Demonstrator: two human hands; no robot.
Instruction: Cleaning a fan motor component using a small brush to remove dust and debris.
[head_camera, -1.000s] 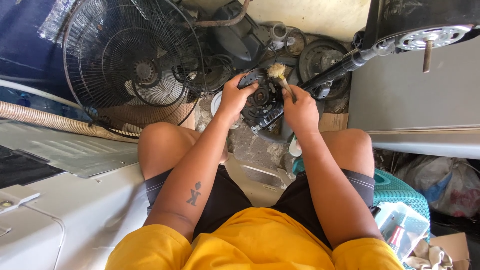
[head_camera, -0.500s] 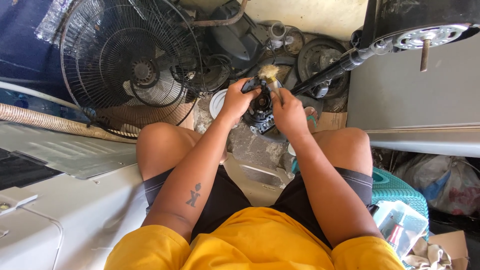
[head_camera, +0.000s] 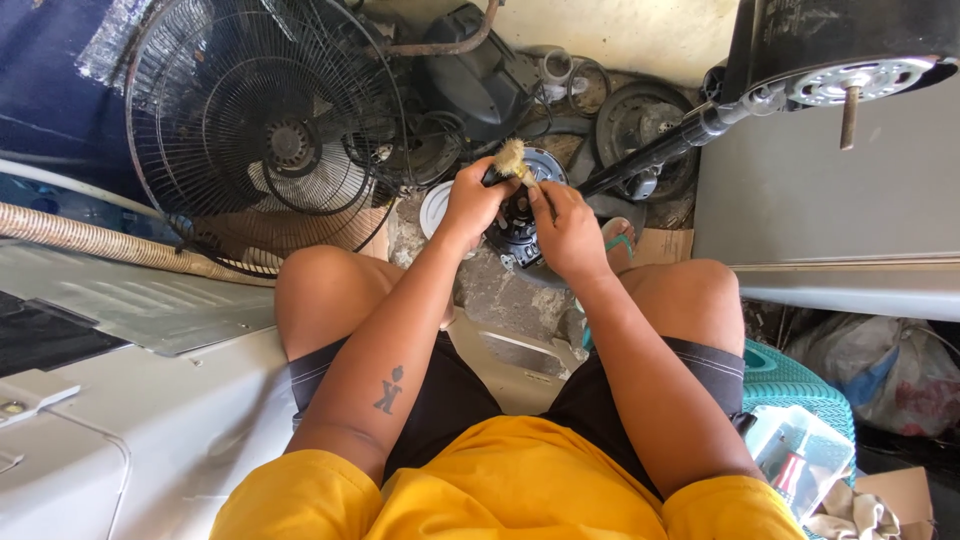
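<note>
The left hand (head_camera: 478, 200) was closed round a dark-handled brush (head_camera: 509, 160), bristles up, over a dark round fan motor (head_camera: 518, 225) held between the knees, above the floor. The right hand (head_camera: 566, 228) gripped the motor's right edge, fingers curled over it.

Risks, as a judgement: the motor had no desk under it, only the two hands, so a hard brush stroke could tip it out of the right hand and drop it onto the foot in the sandal (head_camera: 617, 238) below. Loosened dust could fly up toward the face. The fan guard (head_camera: 262, 140) stood close at the left, where an elbow could knock it.

Against half a second earlier, the hands sat much as they were, the brush tuft a little farther left; a second earlier they were wider apart, with the motor more exposed.
</note>
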